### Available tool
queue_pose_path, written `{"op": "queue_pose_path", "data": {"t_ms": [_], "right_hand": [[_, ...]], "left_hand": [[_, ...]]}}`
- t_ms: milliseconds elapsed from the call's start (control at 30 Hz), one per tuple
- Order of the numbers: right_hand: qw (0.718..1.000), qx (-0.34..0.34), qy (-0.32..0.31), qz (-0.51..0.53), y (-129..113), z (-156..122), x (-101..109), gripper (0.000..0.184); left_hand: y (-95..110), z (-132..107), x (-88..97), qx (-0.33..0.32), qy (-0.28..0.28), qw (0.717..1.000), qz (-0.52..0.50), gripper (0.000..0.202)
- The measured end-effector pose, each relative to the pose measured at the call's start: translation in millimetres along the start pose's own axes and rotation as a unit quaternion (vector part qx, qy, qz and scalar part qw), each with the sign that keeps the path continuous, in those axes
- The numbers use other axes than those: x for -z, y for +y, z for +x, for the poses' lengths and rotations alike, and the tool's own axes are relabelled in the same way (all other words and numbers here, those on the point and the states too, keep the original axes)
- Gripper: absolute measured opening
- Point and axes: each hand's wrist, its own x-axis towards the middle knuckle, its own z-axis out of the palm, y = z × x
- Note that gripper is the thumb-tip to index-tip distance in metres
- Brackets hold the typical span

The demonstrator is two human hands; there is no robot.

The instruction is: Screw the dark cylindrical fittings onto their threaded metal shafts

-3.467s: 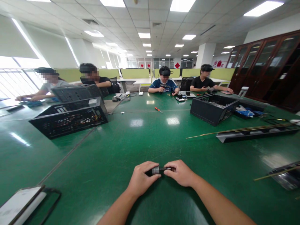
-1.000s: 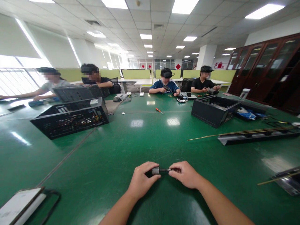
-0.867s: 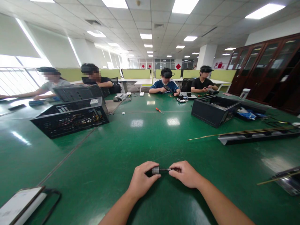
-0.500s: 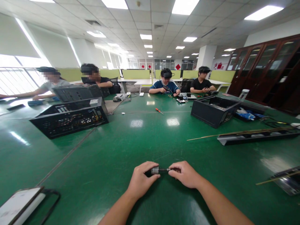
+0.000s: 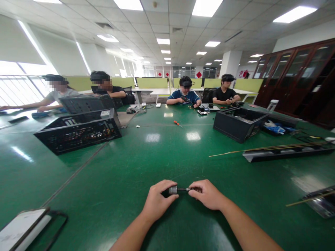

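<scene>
Low in the middle of the head view, both hands hold one short metal tool, a grey cylinder [image 5: 173, 190] with a thin dark shaft [image 5: 182, 190]. Its exact kind is not clear. My left hand [image 5: 158, 200] is closed around the cylinder end, thumb below and fingers above. My right hand [image 5: 208, 195] pinches the far end of the shaft, where a brownish, ridged part shows between the fingers. The tool lies level, just over the green table [image 5: 162, 157] or on it; I cannot tell which.
Black computer cases stand at the left [image 5: 78, 130] and right [image 5: 239, 122]. A red screwdriver [image 5: 177, 123] lies mid-table. Thin rods rest on a black metal channel [image 5: 288, 151]. A framed white board [image 5: 24, 226] is at lower left. Several people sit across.
</scene>
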Motion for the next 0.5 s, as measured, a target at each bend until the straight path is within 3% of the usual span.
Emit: {"op": "queue_pose_path", "data": {"t_ms": [500], "right_hand": [[1.0, -0.005, -0.004, -0.004, 0.1, -0.5, 2.5, 0.022]], "left_hand": [[3.5, 0.9, 1.6, -0.005, 0.002, 1.0, 0.0, 0.029]]}}
